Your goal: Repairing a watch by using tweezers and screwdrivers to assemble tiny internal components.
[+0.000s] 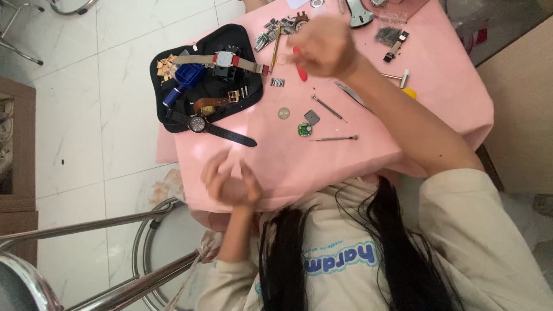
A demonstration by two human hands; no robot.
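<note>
Left hand hung loosely curled, empty, at the tabletop's near edge; right hand, blurred, grip unclear, hovered over the red tool far side.

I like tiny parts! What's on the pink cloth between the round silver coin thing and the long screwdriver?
In the head view, a green round circuit piece and a small grey plate.

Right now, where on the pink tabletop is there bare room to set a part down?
Bare cloth lies along the near edge of the pink table, between the left hand and the lower screwdriver. Crowded: the black tool mat and the far edge by the right hand.
</note>
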